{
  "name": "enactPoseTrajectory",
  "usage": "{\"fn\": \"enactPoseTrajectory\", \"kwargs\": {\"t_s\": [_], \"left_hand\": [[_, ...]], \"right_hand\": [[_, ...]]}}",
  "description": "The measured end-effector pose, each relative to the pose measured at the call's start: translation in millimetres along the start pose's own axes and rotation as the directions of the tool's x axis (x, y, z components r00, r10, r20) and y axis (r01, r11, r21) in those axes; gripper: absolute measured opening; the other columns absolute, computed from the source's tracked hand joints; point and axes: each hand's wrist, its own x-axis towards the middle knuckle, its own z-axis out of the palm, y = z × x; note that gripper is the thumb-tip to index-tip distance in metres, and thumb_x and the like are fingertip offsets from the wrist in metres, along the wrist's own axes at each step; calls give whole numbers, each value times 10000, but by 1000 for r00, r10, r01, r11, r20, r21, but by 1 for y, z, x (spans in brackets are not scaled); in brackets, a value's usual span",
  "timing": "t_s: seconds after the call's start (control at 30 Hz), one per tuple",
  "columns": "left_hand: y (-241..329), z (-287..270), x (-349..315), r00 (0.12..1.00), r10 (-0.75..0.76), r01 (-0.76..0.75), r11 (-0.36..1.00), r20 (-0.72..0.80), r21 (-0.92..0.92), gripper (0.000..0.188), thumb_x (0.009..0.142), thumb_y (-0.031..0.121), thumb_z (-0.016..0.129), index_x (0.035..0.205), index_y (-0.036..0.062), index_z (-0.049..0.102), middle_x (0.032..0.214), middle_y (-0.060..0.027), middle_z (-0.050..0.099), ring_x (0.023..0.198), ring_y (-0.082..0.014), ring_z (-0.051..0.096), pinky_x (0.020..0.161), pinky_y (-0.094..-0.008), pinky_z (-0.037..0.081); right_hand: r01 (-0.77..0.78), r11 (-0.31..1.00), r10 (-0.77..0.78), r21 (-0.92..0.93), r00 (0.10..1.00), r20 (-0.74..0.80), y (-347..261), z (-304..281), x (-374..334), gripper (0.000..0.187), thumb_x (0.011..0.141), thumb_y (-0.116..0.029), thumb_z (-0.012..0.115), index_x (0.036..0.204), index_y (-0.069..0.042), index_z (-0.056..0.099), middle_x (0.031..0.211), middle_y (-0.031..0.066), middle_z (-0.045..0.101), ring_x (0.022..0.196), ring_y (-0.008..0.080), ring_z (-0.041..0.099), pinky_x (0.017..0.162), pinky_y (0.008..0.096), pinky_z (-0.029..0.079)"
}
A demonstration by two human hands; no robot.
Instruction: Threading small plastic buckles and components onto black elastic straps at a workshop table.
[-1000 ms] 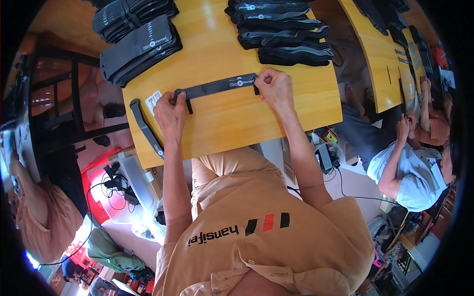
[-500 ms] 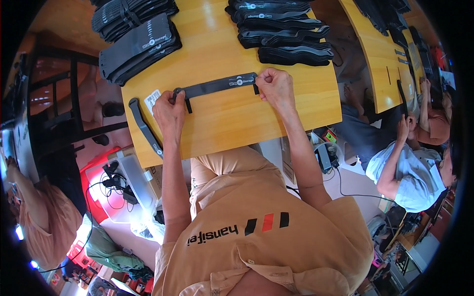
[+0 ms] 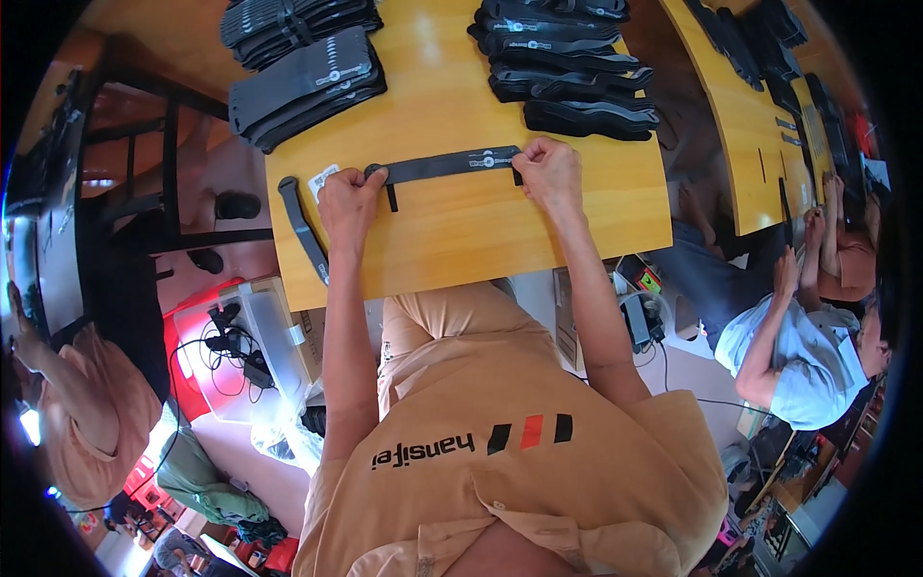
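Observation:
A flat black strap (image 3: 433, 168) with pale printing near its right end lies stretched crosswise over the wooden table. My left hand (image 3: 348, 206) pinches its left end between thumb and fingers. At the other end my right hand (image 3: 552, 183) grips the strap with the fingers closed. A short black strip (image 3: 392, 199) shows just below the strap beside my left hand, and another dark bit (image 3: 518, 178) shows by my right fingertips. A second black strap (image 3: 305, 233) lies apart along the table's left edge, near a white label (image 3: 322, 181) partly covered by my left hand.
Stacks of black straps stand at the far left (image 3: 312, 87) and far right (image 3: 591, 118) of the table (image 3: 461, 245). A clear plastic bin (image 3: 252, 332) with cables sits below left. To the right, co-workers sit at another table (image 3: 735, 163).
The view has shifted, so the table and its stacks appear farther right. Both hands keep hold of the strap's ends, and the strap looks nearly the same.

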Motion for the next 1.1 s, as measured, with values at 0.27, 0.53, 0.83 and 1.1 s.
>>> {"fn": "enactPoseTrajectory", "kwargs": {"t_s": [0.27, 0.53, 0.83, 1.1], "left_hand": [[1, -5, -12, 999, -34, 34, 979, 5, -201, 272, 758, 250, 679, 703, 6, 573, 546, -155, 579, 577, -278, 610, 580, -365, 463], [9, -18, -42, 929, 253, -296, 946, -270, -134, 268, 826, 153, 580, 1040, -6, 544, 832, -199, 624, 761, -356, 605, 663, -399, 471], [25, 37, -76, 699, 712, -702, 662, 74, 262, 587, 871, 278, 527, 1357, 13, 330, 1411, -175, 310, 1320, -311, 274, 1059, -451, 234], [17, 47, -67, 685, 710, -716, 616, 162, 327, 627, 897, 366, 460, 1390, 24, 279, 1469, -142, 214, 1360, -287, 195, 1076, -486, 172]], "right_hand": [[6, 995, -8, 99, 1000, 19, -4, -4, -4, 103, 686, -65, 638, 659, -23, 549, 491, 77, 544, 424, 170, 567, 447, 293, 459], [-54, 898, 14, 436, 995, 96, -4, -16, -14, 13, 748, 9, 573, 735, 10, 577, 596, 90, 579, 469, 170, 584, 442, 280, 461], [710, 625, -700, -324, 694, 170, -16, 1, -60, 440, 790, -111, 596, 1195, 23, 488, 1287, 169, 435, 1223, 309, 392, 1012, 446, 308], [683, 614, -614, -395, 728, 305, 1, 15, -66, 591, 831, -221, 572, 1335, -1, 354, 1421, 144, 301, 1315, 283, 287, 1072, 437, 219]]}}
